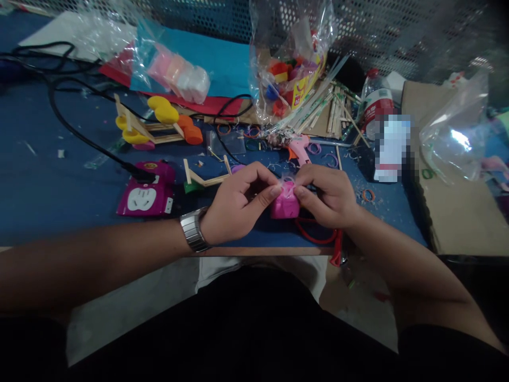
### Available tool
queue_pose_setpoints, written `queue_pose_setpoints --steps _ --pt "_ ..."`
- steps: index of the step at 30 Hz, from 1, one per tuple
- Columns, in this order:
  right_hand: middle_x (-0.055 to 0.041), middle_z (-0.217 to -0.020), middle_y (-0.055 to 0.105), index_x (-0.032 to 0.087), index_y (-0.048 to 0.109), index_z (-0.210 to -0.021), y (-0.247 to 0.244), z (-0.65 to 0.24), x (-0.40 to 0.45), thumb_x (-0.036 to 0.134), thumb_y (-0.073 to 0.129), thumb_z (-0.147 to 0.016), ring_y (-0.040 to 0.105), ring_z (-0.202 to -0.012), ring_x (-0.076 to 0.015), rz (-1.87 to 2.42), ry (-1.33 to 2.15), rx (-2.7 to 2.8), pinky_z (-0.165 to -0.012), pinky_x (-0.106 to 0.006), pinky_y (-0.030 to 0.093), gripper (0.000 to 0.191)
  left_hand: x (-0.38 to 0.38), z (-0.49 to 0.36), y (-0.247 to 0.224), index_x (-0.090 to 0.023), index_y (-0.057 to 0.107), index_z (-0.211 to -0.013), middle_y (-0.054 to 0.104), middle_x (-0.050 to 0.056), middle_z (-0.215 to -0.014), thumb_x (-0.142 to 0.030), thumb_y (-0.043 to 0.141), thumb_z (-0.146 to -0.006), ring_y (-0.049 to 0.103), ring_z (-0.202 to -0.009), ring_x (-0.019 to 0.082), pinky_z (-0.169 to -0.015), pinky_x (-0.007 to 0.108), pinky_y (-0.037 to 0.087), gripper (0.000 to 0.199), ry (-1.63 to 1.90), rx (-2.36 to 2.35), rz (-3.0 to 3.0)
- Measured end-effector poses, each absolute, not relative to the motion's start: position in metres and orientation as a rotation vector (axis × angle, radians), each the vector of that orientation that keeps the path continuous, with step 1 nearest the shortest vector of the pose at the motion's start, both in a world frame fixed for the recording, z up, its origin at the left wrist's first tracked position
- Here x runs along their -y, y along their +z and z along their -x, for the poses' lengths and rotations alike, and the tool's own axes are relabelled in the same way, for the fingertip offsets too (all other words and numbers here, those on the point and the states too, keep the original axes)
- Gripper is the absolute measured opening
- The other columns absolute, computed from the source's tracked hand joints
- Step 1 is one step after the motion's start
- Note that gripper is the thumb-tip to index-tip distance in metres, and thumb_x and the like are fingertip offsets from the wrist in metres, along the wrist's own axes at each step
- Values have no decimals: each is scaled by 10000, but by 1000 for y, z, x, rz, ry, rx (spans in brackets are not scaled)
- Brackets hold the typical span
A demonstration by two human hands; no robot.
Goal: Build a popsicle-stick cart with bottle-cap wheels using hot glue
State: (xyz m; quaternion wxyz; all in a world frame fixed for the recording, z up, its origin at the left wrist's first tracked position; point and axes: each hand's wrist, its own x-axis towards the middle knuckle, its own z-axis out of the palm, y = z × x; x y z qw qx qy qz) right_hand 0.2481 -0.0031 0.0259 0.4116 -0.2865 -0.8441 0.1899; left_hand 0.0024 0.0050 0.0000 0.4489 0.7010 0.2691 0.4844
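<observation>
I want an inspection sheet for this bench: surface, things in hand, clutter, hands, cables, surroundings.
Surface: blue tabletop, strewn with small scraps.
Things in hand: a pink piece with what looks like clear wrap at its top.
Clutter: a stick frame with yellow pieces and orange pieces, a clear bag of colourful pieces, wooden sticks, a pink glue gun, a bottle.
Hands: left hand and right hand pinch the pink piece's top from either side.
Cables: black cable plugged into a purple socket block; damage, nothing seen.
Surroundings: perforated panel behind, cardboard at right.
</observation>
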Motion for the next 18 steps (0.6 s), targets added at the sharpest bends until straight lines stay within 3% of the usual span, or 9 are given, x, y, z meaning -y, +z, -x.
queue_pose_setpoints --steps 8,18 --pt "-16 -819 713 233 709 -964 26 -245 3 242 657 -1141 672 -737 -166 654 537 2064 -723 -305 532 184 -4 -2 1 -226 698 -1033 741 30 -933 -508 762 -1145 687 -785 153 -700 284 589 310 1187 -675 -1684" --pt "-8 -761 646 266 682 -934 26 -248 4 287 659 -1139 600 -657 -184 701 456 1898 -641 -362 503 207 -11 -6 -1 -255 608 -1029 576 -3 -827 -601 687 -1161 536 -689 158 -618 308 522 378 1063 -585 -1457"
